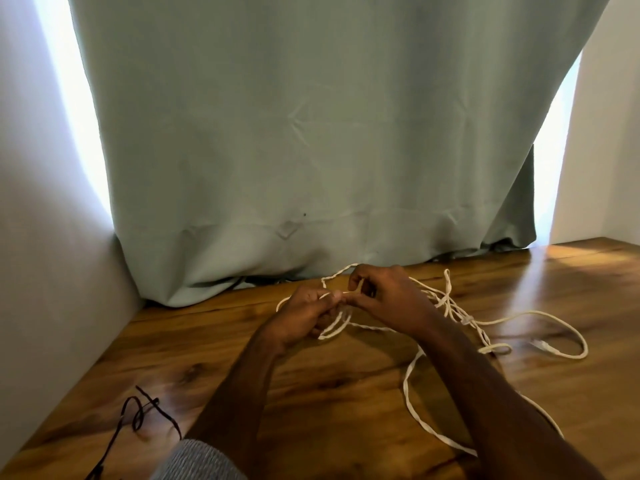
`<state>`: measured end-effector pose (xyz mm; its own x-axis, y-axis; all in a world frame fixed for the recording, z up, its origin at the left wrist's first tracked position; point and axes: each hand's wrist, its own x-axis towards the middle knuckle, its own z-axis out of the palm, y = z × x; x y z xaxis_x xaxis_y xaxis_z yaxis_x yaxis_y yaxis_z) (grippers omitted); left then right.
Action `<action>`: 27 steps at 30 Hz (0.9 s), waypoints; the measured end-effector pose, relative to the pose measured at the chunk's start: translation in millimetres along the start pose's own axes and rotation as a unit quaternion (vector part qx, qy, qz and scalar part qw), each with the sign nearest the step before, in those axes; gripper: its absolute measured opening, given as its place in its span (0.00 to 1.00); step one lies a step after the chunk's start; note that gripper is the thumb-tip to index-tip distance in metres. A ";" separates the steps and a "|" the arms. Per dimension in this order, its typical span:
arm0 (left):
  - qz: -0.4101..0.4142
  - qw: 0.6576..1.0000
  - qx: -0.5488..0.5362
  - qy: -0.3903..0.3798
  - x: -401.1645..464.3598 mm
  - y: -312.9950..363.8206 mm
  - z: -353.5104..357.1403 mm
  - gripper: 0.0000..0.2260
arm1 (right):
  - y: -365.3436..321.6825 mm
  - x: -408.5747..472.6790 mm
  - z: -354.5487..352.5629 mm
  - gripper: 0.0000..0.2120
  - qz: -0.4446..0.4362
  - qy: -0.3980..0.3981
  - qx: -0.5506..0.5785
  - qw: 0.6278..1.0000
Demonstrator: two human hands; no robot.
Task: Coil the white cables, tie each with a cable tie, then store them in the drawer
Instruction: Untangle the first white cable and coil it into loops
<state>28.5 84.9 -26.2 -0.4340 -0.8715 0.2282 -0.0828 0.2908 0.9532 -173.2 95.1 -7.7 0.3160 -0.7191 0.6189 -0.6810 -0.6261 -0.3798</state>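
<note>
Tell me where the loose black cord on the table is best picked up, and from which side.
Take the black cord at its raised loop near the left table edge, coming from above with the left hand. The loop seems to stand off the wood, so fingers can likely slip under; the rest lies flat and runs out of view.

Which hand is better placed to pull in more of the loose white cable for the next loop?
Right, probably. The left hand grips the loops already gathered, while the loose white cable trails off beside the right hand.
</note>
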 end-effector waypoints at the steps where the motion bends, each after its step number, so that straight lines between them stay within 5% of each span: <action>1: -0.017 0.999 -0.033 0.013 0.5 -2.3 -2.6 0.15 | 2.1 0.6 0.1 0.16 0.029 -0.002 -0.031 0.999; 4: -0.036 0.991 -0.130 0.024 1.4 -7.9 -7.5 0.16 | 5.3 1.6 3.6 0.25 0.089 0.013 -0.104 0.990; 6: -0.042 0.980 -0.190 0.031 2.5 -8.4 -4.7 0.16 | 0.9 2.7 8.2 0.21 0.073 0.055 -0.100 0.991; 10: -0.015 0.939 -0.344 0.006 5.7 0.4 4.3 0.16 | -16.1 3.2 13.8 0.16 0.091 0.084 0.098 0.987; 13: 0.010 0.911 -0.411 0.005 5.1 4.3 0.4 0.18 | -28.2 -2.2 6.8 0.18 0.212 -0.011 0.394 0.894; 18: 0.029 0.903 -0.426 0.052 4.9 4.5 1.8 0.17 | -29.9 -3.8 23.6 0.08 0.202 -0.095 0.394 0.892; 27: 0.043 0.890 -0.451 0.056 -5.1 6.8 -1.7 0.16 | -36.6 -2.1 30.2 0.09 0.199 -0.064 0.610 0.764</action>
<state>31.7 90.7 -20.5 -0.3083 -0.9096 0.2786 0.7223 -0.0332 0.6907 -129.0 110.4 -15.9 0.3591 -0.9008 0.2443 0.3577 -0.1089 -0.9275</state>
